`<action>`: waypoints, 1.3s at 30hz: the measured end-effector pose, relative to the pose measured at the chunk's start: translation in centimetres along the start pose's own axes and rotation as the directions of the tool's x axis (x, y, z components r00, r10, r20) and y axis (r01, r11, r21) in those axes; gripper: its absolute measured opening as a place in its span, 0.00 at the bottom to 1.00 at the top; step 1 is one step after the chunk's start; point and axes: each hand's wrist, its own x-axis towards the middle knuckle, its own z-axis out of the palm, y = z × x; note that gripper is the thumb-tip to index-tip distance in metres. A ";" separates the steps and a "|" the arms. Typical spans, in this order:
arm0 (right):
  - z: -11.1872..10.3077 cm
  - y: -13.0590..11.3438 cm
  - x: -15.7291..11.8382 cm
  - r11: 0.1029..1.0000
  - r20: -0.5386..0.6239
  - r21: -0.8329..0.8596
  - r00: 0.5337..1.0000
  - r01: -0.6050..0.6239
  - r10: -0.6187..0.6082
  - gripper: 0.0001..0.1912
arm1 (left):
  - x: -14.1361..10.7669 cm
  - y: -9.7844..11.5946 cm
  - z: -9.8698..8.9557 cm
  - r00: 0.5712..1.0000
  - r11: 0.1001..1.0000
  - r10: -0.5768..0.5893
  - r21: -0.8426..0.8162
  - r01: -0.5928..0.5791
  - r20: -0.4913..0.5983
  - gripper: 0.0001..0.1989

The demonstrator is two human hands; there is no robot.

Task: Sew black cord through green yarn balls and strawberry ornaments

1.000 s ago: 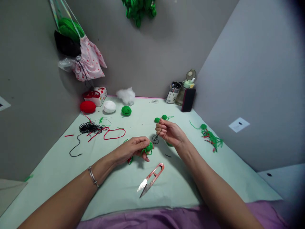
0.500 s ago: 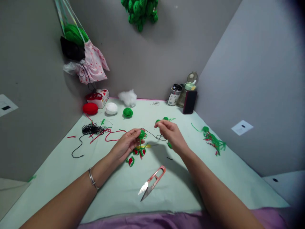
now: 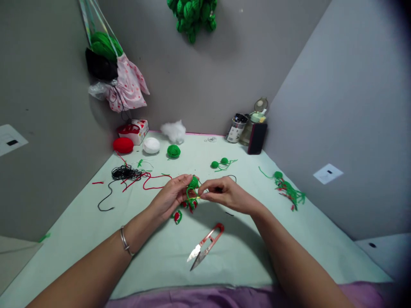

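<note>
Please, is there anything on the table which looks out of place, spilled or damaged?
Mainly the black yarn on the left: it lies in a loose tangle, with a red strand mixed in at its right side, while the green ball is neatly wound. I see nothing spilled or damaged.
</note>
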 end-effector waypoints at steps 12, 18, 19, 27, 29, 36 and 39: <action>-2.2 0.3 -0.4 0.916 0.146 0.391 0.989 -0.089 0.034 0.15 | 0.2 0.9 -0.3 1.000 0.996 -0.008 -0.086 0.006 -0.030 0.12; -2.1 2.2 1.0 0.731 -0.234 0.682 0.935 -0.037 0.266 0.11 | -0.6 1.0 0.4 0.998 0.996 -0.022 0.092 0.016 0.061 0.15; -1.7 2.4 1.2 0.734 -0.249 0.678 0.927 -0.040 0.280 0.12 | -0.7 1.0 0.5 0.997 0.994 -0.032 0.109 0.023 0.073 0.16; 1.2 2.1 1.7 0.837 -0.113 0.537 0.975 -0.101 0.190 0.18 | -0.9 1.6 0.2 0.966 0.976 -0.107 0.213 0.056 0.236 0.16; 0.2 1.8 1.3 0.876 -0.060 0.471 0.988 -0.101 0.145 0.19 | -1.0 1.8 -0.1 0.946 0.967 -0.143 0.243 0.071 0.292 0.18; -3.7 2.0 -0.3 0.966 0.005 0.229 0.993 -0.120 0.122 0.21 | -0.7 1.6 -0.4 0.964 0.917 -0.065 0.396 -0.045 0.258 0.18; -3.1 2.0 -0.1 0.937 -0.137 0.341 0.982 -0.081 0.134 0.20 | -0.7 1.3 -0.1 0.970 0.879 -0.007 0.464 -0.109 0.242 0.16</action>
